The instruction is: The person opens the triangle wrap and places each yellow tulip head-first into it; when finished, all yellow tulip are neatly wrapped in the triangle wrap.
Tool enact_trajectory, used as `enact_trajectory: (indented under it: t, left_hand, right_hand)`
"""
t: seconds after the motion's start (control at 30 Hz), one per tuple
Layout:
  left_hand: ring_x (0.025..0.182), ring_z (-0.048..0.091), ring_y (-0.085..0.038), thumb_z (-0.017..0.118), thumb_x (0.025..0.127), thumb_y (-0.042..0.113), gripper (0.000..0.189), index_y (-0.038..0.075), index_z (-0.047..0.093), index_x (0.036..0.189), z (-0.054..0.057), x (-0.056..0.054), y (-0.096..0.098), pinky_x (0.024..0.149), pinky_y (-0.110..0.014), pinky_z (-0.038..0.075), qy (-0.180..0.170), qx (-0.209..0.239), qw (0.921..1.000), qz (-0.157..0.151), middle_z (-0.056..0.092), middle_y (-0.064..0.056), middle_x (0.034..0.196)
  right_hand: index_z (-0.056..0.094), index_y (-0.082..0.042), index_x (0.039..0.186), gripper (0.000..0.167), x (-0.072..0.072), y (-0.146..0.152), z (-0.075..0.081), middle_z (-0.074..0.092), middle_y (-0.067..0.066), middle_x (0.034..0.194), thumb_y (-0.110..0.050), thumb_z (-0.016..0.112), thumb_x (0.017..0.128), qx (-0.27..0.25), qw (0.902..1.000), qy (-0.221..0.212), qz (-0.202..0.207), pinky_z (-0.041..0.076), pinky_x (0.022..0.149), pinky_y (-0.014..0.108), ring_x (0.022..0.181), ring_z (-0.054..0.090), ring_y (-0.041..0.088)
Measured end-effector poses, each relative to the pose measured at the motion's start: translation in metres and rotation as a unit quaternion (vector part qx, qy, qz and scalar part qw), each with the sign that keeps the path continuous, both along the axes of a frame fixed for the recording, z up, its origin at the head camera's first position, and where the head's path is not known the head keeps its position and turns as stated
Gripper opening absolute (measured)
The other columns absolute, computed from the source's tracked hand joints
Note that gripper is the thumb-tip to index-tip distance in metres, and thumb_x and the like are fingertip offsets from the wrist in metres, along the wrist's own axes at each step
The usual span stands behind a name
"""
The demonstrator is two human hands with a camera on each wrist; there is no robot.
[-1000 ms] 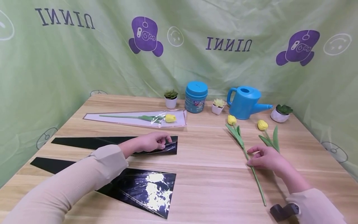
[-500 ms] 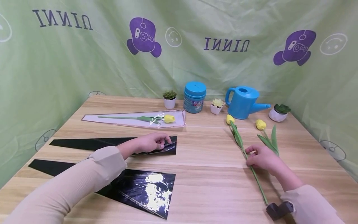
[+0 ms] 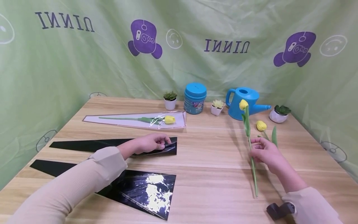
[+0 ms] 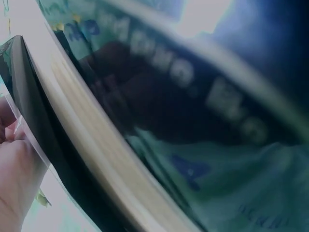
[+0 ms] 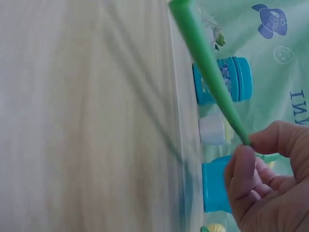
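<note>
My left hand [image 3: 153,143] pinches the lifted edge of a long black flower sleeve [image 3: 84,145] at its wide end. The left wrist view catches this thumb and finger [image 4: 17,159] at a film edge, with dark glossy film close to the camera. On the right, my right hand [image 3: 267,153] grips the thin green stem of an artificial yellow tulip [image 3: 243,105], raised over the table with its bloom away from me. In the right wrist view the stem [image 5: 207,67] is pinched between thumb and fingers, its shadow on the wood. Behind that hand lies another yellow tulip [image 3: 261,125], partly hidden.
A second black sleeve [image 3: 142,189] lies nearer, under my left forearm. Farther back rests a clear sleeve [image 3: 179,122] holding a yellow tulip. Along the back stand small potted plants [image 3: 170,102], a blue jar [image 3: 195,101] and a blue watering can [image 3: 240,107].
My right hand has lifted the tulip off the table, its bloom rising and shifting right to overlap the watering can. The left hand stays at the black sleeve.
</note>
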State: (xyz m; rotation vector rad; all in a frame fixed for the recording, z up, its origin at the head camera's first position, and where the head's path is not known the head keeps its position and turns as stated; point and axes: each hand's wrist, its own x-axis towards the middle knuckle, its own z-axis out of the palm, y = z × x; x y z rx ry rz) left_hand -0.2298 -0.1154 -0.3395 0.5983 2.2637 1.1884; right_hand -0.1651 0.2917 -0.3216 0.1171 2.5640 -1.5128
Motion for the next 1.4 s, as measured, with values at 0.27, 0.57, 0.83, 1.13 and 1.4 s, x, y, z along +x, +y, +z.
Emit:
enact_trajectory:
  t: [0.27,0.57,0.83,1.13,1.4]
  left_hand:
    - [0.076,0.045,-0.015,0.049,0.088,-0.007,0.023,0.004,0.057,0.107,0.002,-0.002,0.002,0.070,-0.026,0.037,0.011,-0.024,0.9997,-0.003,0.047,-0.003,0.080]
    - [0.070,0.045,-0.014,0.051,0.087,-0.005,0.021,0.006,0.060,0.102,0.009,0.001,0.010,0.068,-0.026,0.037,0.076,-0.081,0.9935,-0.023,0.048,-0.001,0.076]
    - [0.067,0.045,-0.012,0.053,0.087,-0.004,0.018,0.006,0.061,0.099,0.010,0.004,0.017,0.067,-0.025,0.037,0.125,-0.095,0.9861,-0.054,0.047,0.000,0.072]
    - [0.068,0.045,-0.012,0.053,0.087,-0.004,0.018,0.007,0.060,0.099,0.007,0.005,0.014,0.068,-0.025,0.038,0.132,-0.096,0.9849,-0.056,0.048,0.000,0.072]
    - [0.069,0.046,-0.012,0.053,0.087,-0.005,0.019,0.007,0.061,0.099,0.007,0.009,0.015,0.069,-0.026,0.039,0.136,-0.097,0.9846,-0.051,0.049,-0.001,0.073]
  right_hand:
    - [0.032,0.004,0.125,0.046,-0.005,-0.011,0.004,0.052,-0.003,0.085,-0.001,0.056,0.086,-0.111,0.9933,0.022,-0.022,0.052,0.066,0.023,0.070,0.058,0.004]
    - [0.040,-0.009,0.107,0.032,-0.006,-0.034,0.005,0.057,-0.005,0.077,0.009,0.052,0.084,-0.326,0.9448,0.010,-0.033,0.052,0.064,0.020,0.069,0.062,0.006]
    - [0.039,-0.011,0.103,0.027,-0.010,-0.068,0.006,0.059,-0.005,0.072,0.009,0.047,0.087,-0.410,0.9089,-0.016,-0.073,0.052,0.066,0.019,0.066,0.062,0.006]
    - [0.035,-0.012,0.098,0.026,-0.015,-0.099,0.008,0.054,-0.002,0.070,0.009,0.044,0.087,-0.440,0.8871,-0.017,-0.138,0.053,0.069,0.020,0.064,0.060,0.007]
    - [0.033,-0.011,0.092,0.027,-0.027,-0.119,-0.003,0.053,-0.003,0.069,0.012,0.045,0.086,-0.460,0.8708,0.036,-0.170,0.053,0.072,0.022,0.063,0.058,0.006]
